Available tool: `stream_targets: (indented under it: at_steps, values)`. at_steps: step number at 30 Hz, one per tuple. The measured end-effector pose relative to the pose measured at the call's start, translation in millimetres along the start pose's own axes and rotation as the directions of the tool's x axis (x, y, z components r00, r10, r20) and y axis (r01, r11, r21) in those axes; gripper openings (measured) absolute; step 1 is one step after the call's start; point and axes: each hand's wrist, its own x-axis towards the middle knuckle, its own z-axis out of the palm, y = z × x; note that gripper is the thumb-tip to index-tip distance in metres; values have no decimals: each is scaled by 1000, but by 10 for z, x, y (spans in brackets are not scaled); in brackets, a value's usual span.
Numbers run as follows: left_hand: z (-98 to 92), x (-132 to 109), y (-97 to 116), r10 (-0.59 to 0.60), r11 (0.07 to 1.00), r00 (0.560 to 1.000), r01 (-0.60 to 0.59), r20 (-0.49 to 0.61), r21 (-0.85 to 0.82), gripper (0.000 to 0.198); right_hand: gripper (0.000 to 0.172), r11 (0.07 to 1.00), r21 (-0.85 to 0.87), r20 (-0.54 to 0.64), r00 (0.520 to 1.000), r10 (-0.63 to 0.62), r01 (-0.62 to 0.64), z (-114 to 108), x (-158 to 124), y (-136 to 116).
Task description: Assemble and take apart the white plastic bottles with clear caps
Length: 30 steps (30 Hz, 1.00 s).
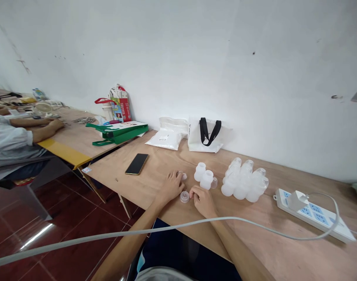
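My left hand (174, 185) rests on the wooden table with its fingers spread, and its fingertips are at a small translucent plastic piece (183, 176). A round clear plastic cap (184, 196) lies between my two hands. Just right of that cap is my right hand (204, 200), its fingers curled; whether anything is inside them is hidden. Beyond the right hand stand two frosted white plastic bottles (206, 179), with a clear round piece (214, 183) beside them. Farther right, several similar bottles (245, 180) with clear tops stand in a cluster.
A phone (136, 164) lies at the left. White plastic packages (166, 138) and a white bag (206, 142) with black handles are against the wall. A power strip (314, 214) lies right; its cable (119, 234) crosses the foreground. Another person's arm (48, 130) rests on the neighbouring table.
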Motion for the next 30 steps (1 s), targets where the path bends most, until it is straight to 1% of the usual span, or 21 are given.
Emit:
stream_targets:
  at_steps: [2,5,7,9,12,15,19,21,25,28,30]
  values:
    - [7,-7,-2,18,1000,1000,-18,-11,6,31,29,1000,-6,0,1000,-1,1,2,1,-6]
    - [22,-8,-20,45,999,999,-45,-27,-10,33,29,1000,-12,7,1000,3,-3,7,2,-13]
    - [32,-6,-43,43,998,998,-45,-37,-44,31,28,1000,-11,14,1000,10,-10,8,0,-13]
    - [39,-13,-75,19,994,998,-24,-53,-105,29,28,1000,-6,20,1000,15,-15,7,-3,-8]
    - [35,-47,-131,-47,981,996,33,-72,-193,30,27,1000,-6,26,1000,13,-13,7,-8,3]
    - [18,-90,-186,-105,971,992,87,-70,-224,30,27,1000,-7,28,1000,14,-14,8,-11,9]
    - [-17,-102,-230,-91,962,993,70,-71,-265,20,28,1000,10,31,999,20,-21,3,-13,3]
    - [-40,-88,-235,-97,942,990,59,-98,-331,17,29,1000,9,28,999,19,-19,-1,-12,-1]
    - [-66,-65,-230,-168,870,972,69,-162,-488,24,29,1000,5,13,1000,21,-21,-11,-11,-9]
    - [-59,-63,-226,-155,855,975,51,-159,-517,29,28,1000,-4,10,1000,26,-26,-14,-11,-13]
    - [-57,-61,-224,-153,843,968,25,-196,-537,31,28,1000,-11,7,1000,27,-27,-14,-13,-14]
